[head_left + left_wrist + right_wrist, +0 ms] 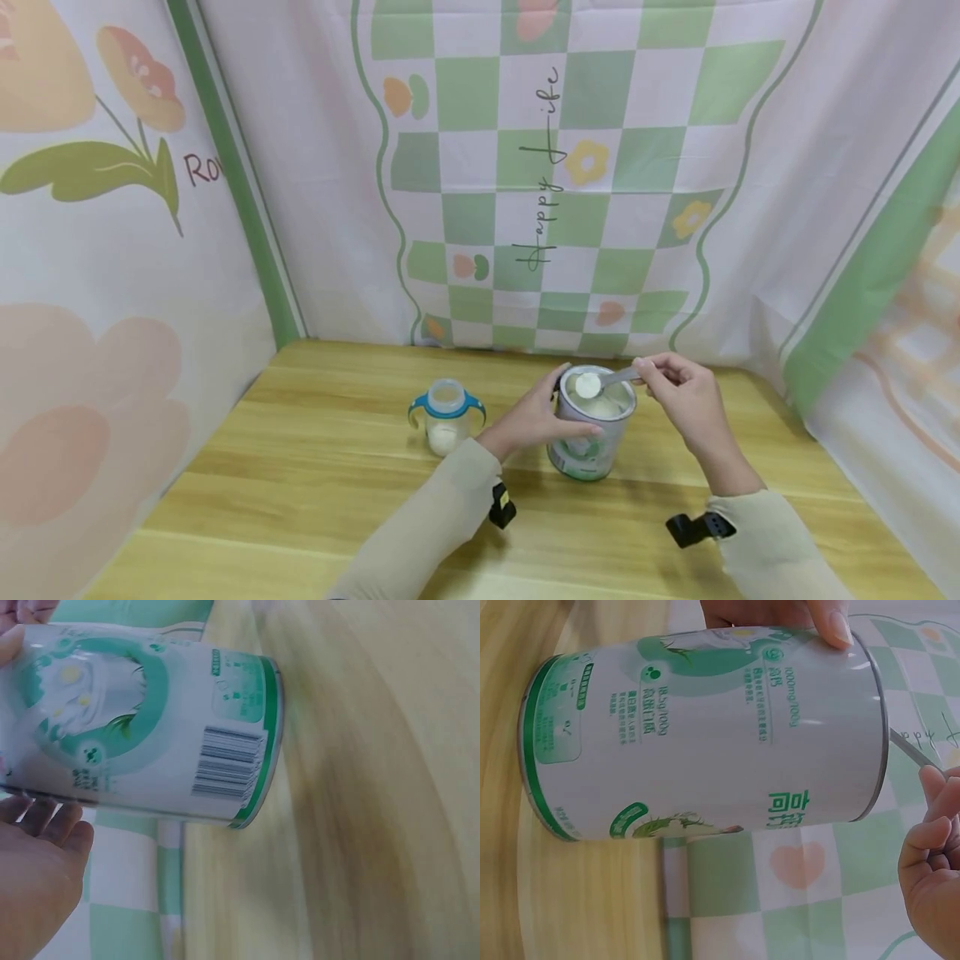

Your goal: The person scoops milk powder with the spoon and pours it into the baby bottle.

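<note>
Scooping of powder seems to be the step in hand. A scoop (621,377) is pinched by its handle between the thumb and fingers of the right grip (686,398), and its bowl, filled with pale powder (588,385), is held at the mouth of a can (587,450); whether the rim or the contents below are touched cannot be told. The can is stood upright on the tabletop (300,467) and is steadied by the left grip (542,417), whose thumb and fingers are wrapped around its upper wall. To the left of the can, apart from it, a bottle (446,427) with blue side handles is placed upright, and whitish matter can be seen inside. For the next move, the scoop would probably need to be lifted clear of the rim and held level, so that nothing is spilled, if the bottle is to be filled.
</note>
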Demonstrator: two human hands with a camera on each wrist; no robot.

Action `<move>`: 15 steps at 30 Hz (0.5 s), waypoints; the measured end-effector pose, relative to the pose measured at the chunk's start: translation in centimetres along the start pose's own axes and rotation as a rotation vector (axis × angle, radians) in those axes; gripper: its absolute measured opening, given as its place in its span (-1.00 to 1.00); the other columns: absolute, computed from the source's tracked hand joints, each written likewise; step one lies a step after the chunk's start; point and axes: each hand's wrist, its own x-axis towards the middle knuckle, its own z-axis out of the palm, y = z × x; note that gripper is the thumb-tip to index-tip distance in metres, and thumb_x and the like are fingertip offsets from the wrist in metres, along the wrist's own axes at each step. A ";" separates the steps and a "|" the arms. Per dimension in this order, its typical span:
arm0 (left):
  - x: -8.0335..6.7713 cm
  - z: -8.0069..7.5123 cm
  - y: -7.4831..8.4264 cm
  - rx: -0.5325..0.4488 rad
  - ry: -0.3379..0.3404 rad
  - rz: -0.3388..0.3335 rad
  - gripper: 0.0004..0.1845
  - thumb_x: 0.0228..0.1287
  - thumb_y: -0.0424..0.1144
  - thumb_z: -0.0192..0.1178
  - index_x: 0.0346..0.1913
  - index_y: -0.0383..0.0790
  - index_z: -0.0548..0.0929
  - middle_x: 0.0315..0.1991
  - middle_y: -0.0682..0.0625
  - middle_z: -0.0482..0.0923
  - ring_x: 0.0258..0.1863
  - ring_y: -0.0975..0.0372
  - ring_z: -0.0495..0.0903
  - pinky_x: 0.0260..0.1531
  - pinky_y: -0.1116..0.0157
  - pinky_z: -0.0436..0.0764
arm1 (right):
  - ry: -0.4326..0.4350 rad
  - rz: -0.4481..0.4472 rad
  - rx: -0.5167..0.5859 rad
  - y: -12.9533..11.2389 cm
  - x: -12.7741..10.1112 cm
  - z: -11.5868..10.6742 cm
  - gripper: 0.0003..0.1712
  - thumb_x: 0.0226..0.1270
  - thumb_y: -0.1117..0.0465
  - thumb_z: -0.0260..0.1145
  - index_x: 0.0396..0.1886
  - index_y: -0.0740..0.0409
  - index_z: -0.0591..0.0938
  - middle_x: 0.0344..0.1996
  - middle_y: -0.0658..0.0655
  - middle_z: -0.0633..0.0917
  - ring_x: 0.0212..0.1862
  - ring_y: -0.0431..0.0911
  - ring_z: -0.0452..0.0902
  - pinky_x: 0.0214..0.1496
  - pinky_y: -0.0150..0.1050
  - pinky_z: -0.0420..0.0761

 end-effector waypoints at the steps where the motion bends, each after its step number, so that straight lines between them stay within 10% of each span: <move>1: -0.1 -0.2 0.1 0.016 0.011 -0.019 0.06 0.09 0.09 0.52 0.57 0.12 0.10 0.41 0.21 0.27 0.38 0.27 0.27 0.31 -0.03 0.31 | 0.002 -0.004 0.003 -0.1 0.0 0.0 -0.55 0.46 -0.04 0.31 -0.21 0.34 0.70 -0.50 -0.06 0.69 -0.47 -0.20 0.49 -0.44 -0.41 0.51; 15: -1.6 -2.8 1.7 0.173 0.056 -0.030 0.11 0.08 0.13 0.51 0.60 0.00 0.08 0.49 0.16 0.18 0.48 0.20 0.15 0.38 0.02 0.24 | -0.009 -0.020 0.053 -1.5 0.7 0.8 -0.59 0.45 0.04 0.34 -0.17 0.39 0.70 -0.49 -0.16 0.70 -0.41 -0.23 0.54 -0.37 -0.46 0.55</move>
